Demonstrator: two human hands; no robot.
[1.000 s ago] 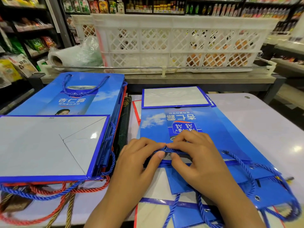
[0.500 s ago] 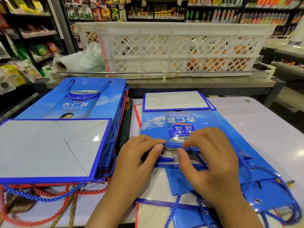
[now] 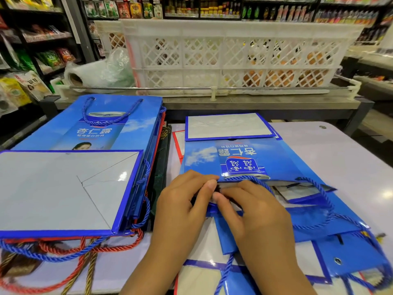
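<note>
Both left hand (image 3: 182, 207) and right hand (image 3: 255, 211) are pinching the rim of a flat blue paper bag (image 3: 212, 158). Thumbs are nearly touching.

"杏仁露" is printed on the stacked bag (image 3: 100, 130) and the flat bag (image 3: 238, 154).

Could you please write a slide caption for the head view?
Left hand and right hand pinch the mouth edge of a flat blue paper bag.
</note>
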